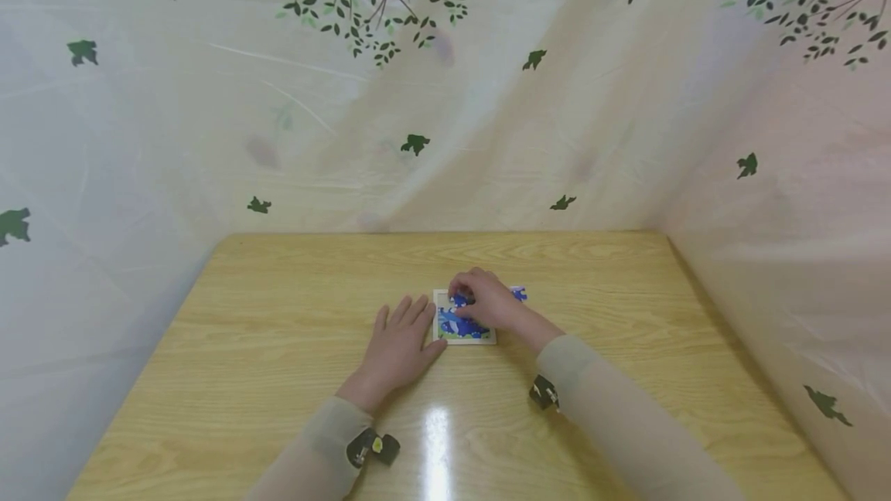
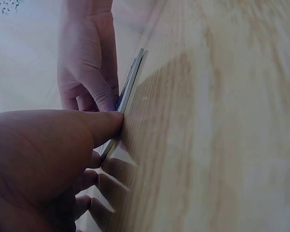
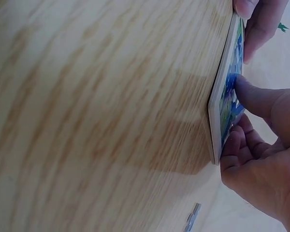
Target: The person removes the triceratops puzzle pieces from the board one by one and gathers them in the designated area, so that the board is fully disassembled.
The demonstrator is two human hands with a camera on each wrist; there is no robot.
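Observation:
A small jigsaw puzzle in a pale frame (image 1: pixel 465 342) lies on the table, its picture blue and green. My left hand (image 1: pixel 398 348) rests flat beside it with fingers spread, thumb at the near left corner and index finger along the left edge. From the right, my right hand (image 1: pixel 487 300) reaches over the board and pinches a blue puzzle piece (image 1: pixel 459 301) between thumb and curled fingers. In the right wrist view the thumb (image 3: pixel 253 96) presses down on the blue picture. The fingers partly hide the piece and the far right of the board.
Another blue puzzle piece (image 1: pixel 519 294) lies on the table just right of the frame. The wooden table (image 1: pixel 292 277) is bordered by pale curtains (image 1: pixel 445 192) with leaf prints at the back and sides. Each wrist carries a small dark camera.

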